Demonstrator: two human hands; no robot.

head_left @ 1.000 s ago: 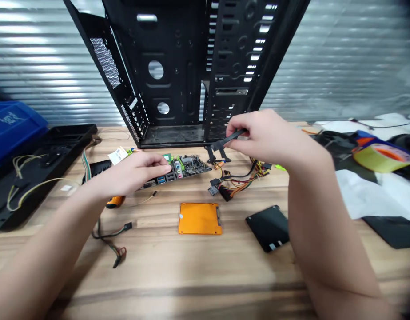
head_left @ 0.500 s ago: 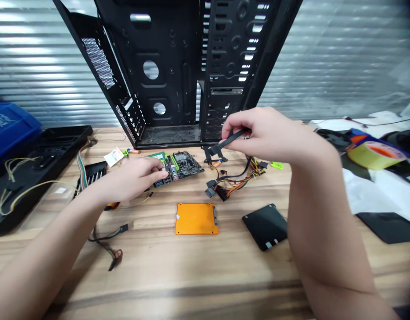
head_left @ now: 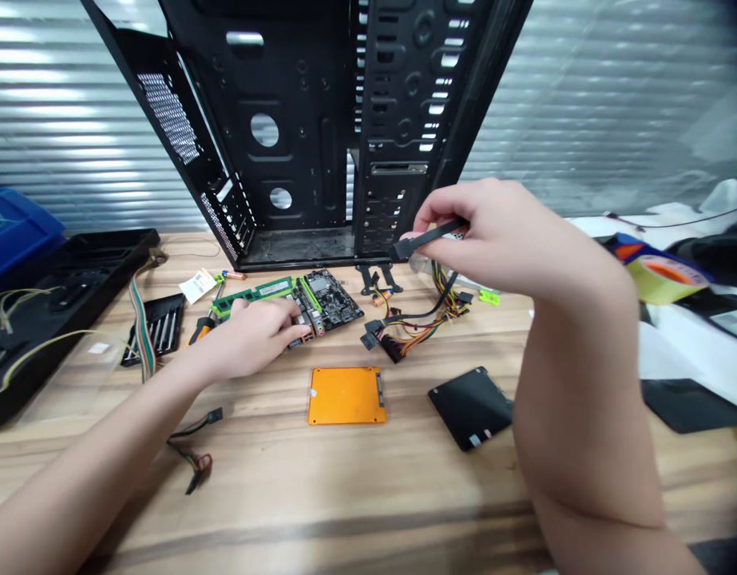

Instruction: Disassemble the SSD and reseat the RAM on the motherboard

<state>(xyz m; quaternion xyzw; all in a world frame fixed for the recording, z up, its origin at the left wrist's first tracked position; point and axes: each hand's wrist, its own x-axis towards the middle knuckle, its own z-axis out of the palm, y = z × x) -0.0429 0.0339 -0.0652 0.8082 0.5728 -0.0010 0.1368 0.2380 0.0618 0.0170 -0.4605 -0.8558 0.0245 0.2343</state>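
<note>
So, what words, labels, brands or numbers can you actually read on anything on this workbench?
No text here can be read for certain.
Blue plastic bin: white mark, cut off by the picture edge, unreadable.
Paper tag beside the motherboard: print too small to read.
RAM stick: label too small to read.
Black drive casing: small white sticker, too small to read.

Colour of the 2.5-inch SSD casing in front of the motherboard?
Orange. The SSD casing shows best in the head view.
</note>
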